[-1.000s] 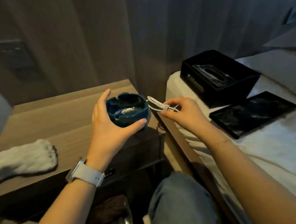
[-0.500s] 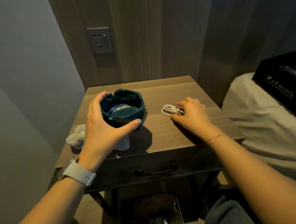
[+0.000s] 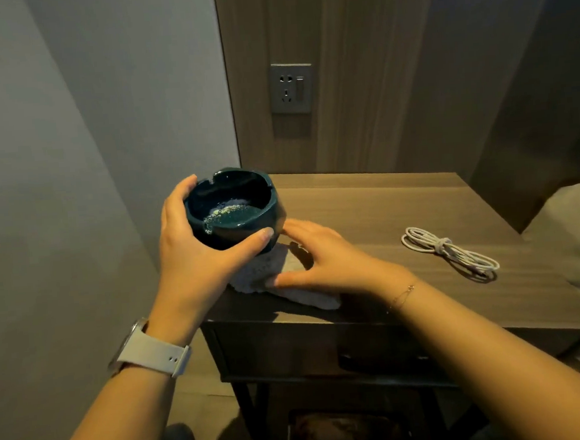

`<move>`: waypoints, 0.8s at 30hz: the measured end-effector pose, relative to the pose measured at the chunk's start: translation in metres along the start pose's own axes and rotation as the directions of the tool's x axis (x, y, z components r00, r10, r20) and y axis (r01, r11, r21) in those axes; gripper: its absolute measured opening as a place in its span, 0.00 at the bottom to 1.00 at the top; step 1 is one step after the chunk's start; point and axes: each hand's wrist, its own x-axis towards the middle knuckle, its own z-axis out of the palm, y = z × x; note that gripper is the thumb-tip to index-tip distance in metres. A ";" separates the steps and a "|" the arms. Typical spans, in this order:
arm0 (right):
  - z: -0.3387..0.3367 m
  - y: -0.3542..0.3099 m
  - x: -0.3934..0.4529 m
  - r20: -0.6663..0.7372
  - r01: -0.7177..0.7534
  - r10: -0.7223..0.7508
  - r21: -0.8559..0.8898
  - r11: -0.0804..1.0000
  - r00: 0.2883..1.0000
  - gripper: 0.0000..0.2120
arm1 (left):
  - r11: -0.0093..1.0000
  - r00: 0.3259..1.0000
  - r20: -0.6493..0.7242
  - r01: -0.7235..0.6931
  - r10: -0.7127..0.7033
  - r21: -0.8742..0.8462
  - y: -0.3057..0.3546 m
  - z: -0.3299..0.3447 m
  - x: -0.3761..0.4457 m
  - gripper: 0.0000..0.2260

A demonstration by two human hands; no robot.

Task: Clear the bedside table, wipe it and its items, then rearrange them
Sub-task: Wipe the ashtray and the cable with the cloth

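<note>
While lifted, ashtray point(image 3: 234, 208) perhaps above cloth point(image 3: 286, 282).

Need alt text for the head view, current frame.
A person's left hand grips a dark teal ceramic ashtray above a wooden bedside table, while the right hand reaches for a white cloth under it. A coiled white cable lies to the right.

The left hand point(image 3: 195, 257) is raised with the palm turned inward, the fingers curled round the far side and the thumb stretched along the near side of what is gripped. The right hand point(image 3: 322, 258) is spread flat and low, fingers straight, thumb extended leftward. Both forearms are bare.
</note>
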 end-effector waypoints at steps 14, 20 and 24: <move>-0.051 0.019 -0.043 -0.088 -0.437 0.713 0.737 0.516 0.695 0.11 | 0.891 0.890 0.287 -0.414 0.354 0.185 -0.024 0.005 -0.016 0.48; -0.034 0.006 -0.043 0.346 -0.330 0.445 0.937 -0.116 0.826 0.13 | 0.906 0.884 0.280 -0.413 0.375 0.089 -0.016 0.038 -0.030 0.47; -0.034 0.010 -0.045 0.230 -0.188 0.439 0.973 -0.136 0.869 0.14 | 0.921 0.885 0.286 -0.389 0.367 0.020 -0.011 0.055 -0.028 0.49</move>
